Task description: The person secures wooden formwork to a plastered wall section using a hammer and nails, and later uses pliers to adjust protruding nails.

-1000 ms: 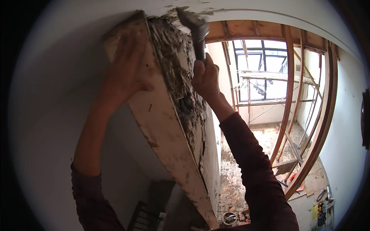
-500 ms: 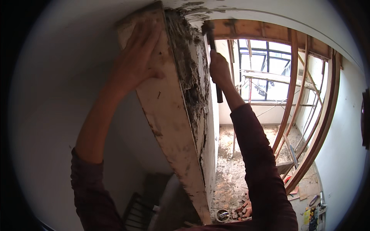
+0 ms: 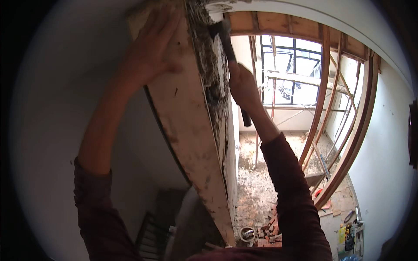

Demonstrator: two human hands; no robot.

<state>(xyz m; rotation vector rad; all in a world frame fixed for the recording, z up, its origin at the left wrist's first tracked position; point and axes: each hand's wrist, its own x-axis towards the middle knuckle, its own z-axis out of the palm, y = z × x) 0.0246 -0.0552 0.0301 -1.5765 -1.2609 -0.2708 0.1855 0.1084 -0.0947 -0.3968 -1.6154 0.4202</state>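
Head view: right fingers (image 3: 237, 77) closed round the handle of a hammer (image 3: 228, 48), gripping it partway along, butt end sticking out below the fist. Left fingers (image 3: 162, 28) open, spread on the face of a long pale board (image 3: 185, 126), near its upper end, thumb out to the right; nothing gripped there.

Hammer is upper centre, head up, handle slanting down to the right. Its head sits at the rough mortar strip (image 3: 204, 56) along the board's right edge; can't tell whether it touches. Board face is stained and runs from the top of the view down to lower centre.

Background: window (image 3: 292, 65) with dark frame upper right, curved-looking wooden post (image 3: 363, 117) nearer. Below, dirty floor (image 3: 252, 178) with a round bucket (image 3: 247, 234) just beside a heap of reddish bricks (image 3: 271, 240). Lower left, dark railing (image 3: 148, 230), dim.
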